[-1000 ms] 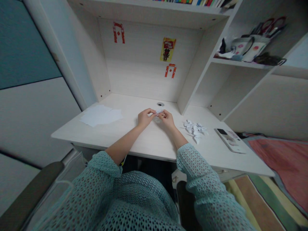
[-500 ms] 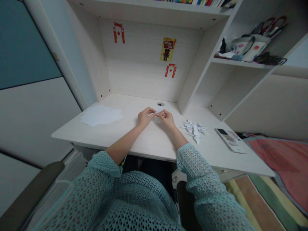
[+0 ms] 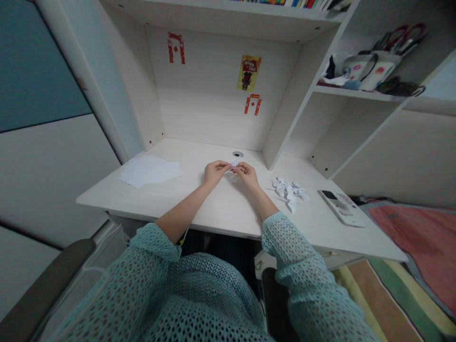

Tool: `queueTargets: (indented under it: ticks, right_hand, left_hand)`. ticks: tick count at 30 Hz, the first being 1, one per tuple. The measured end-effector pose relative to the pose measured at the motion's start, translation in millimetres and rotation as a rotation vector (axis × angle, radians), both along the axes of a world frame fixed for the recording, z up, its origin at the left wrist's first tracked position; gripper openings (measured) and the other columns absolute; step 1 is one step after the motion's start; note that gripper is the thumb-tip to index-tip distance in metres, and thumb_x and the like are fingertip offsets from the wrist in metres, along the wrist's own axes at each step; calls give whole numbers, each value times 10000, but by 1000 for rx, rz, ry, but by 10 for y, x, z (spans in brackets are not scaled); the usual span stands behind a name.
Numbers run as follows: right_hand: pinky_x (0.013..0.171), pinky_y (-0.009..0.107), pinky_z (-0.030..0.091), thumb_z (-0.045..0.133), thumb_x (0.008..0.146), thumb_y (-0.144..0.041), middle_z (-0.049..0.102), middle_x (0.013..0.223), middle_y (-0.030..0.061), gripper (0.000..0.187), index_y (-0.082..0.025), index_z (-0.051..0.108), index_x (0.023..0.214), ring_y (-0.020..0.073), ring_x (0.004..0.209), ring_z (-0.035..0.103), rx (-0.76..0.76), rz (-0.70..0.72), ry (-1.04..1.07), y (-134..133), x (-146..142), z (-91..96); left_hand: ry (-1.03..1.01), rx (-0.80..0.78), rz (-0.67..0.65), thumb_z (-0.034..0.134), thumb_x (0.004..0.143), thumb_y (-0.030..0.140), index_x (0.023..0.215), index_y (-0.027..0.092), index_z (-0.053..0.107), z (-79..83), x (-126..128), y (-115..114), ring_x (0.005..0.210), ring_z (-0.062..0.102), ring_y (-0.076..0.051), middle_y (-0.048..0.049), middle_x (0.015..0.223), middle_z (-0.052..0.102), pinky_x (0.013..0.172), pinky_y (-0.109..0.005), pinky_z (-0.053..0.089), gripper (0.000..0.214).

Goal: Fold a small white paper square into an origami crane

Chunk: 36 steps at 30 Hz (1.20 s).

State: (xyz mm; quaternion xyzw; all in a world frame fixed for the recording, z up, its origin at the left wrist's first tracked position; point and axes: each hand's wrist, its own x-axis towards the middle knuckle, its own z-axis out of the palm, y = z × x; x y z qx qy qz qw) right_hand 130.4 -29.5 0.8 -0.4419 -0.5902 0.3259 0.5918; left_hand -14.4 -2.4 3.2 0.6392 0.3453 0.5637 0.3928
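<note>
My left hand [image 3: 213, 172] and my right hand [image 3: 246, 174] meet just above the middle of the white desk [image 3: 185, 199]. Both pinch a small folded piece of white paper [image 3: 234, 164] between their fingertips. The paper is held a little off the desk surface, and most of it is hidden by my fingers. A heap of small folded white paper shapes [image 3: 288, 190] lies on the desk to the right of my right hand.
Flat white paper sheets [image 3: 149, 171] lie at the desk's left. A phone [image 3: 340, 207] lies near the right edge. A cable hole [image 3: 237, 154] sits behind my hands. The right shelf holds mugs and scissors [image 3: 370, 66]. A chair armrest [image 3: 46, 285] is at lower left.
My hands have stayed in place; my fingers have shifted slightly on the small paper, which sits a touch higher between them.
</note>
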Motion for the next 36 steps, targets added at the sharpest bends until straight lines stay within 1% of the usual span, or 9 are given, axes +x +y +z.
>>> queueTargets:
  ticks: [3,5,9,12,15,19,21,32,36]
  right_hand:
    - [605,256,445,652,656,-520,627,663,9,353,-207,540,774,154,671,602,2,0,15,-1,-1,-1]
    - [605,252,445,653,661,-512,626,661,8,345,-204,550,777,153,675,605,14,7,24,1,-2,-7]
    - [600,255,444,651,665,-514,626,659,10,344,-200,565,776,153,657,599,19,11,-4,25,5,-33]
    - [578,257,437,659,659,-510,633,667,17,343,-196,578,770,150,625,587,12,-18,-44,44,13,-54]
    - [587,261,439,655,668,-500,656,706,36,335,-193,591,783,162,655,605,22,-36,-56,44,17,-56]
    - [593,270,449,646,671,-507,666,716,49,340,-191,596,786,177,681,614,24,-40,-69,32,20,-45]
    - [589,269,451,645,666,-505,662,710,43,338,-192,594,783,173,672,610,22,-46,-69,34,24,-47]
    - [584,257,446,624,673,-484,634,660,10,319,-194,587,802,147,625,577,14,-56,-64,51,40,-57]
    - [589,257,446,623,681,-498,656,693,30,324,-191,588,779,163,669,606,18,-51,-70,38,32,-44]
  left_hand:
    - [-58,-53,-25,716,649,376,802,148,653,-15,16,27,745,664,-167,-77,830,709,738,-298,511,281]
    - [-81,-76,-20,734,629,360,868,153,637,-13,16,36,743,663,-163,-70,825,709,735,-296,510,331]
    - [-49,-89,-41,716,647,337,978,161,644,-19,0,56,752,665,-170,-67,826,714,748,-301,502,382]
    - [-2,-98,-33,700,657,339,951,165,667,-28,-14,56,768,666,-183,-68,815,716,755,-304,494,343]
    - [-6,-102,15,719,637,357,916,180,647,-22,-20,35,735,665,-178,-51,775,711,709,-288,492,339]
    - [8,-92,75,735,610,385,748,181,612,3,-14,9,706,652,-159,-31,730,692,676,-261,487,276]
    - [7,-88,63,735,609,388,710,178,609,13,-12,4,712,648,-155,-31,734,690,684,-258,487,265]
    - [8,-114,-28,735,604,392,704,167,651,-18,8,44,718,649,-165,-52,753,703,713,-288,501,260]
    - [-20,-119,-2,718,620,359,690,157,650,5,12,39,714,647,-166,-57,748,701,726,-294,496,224]
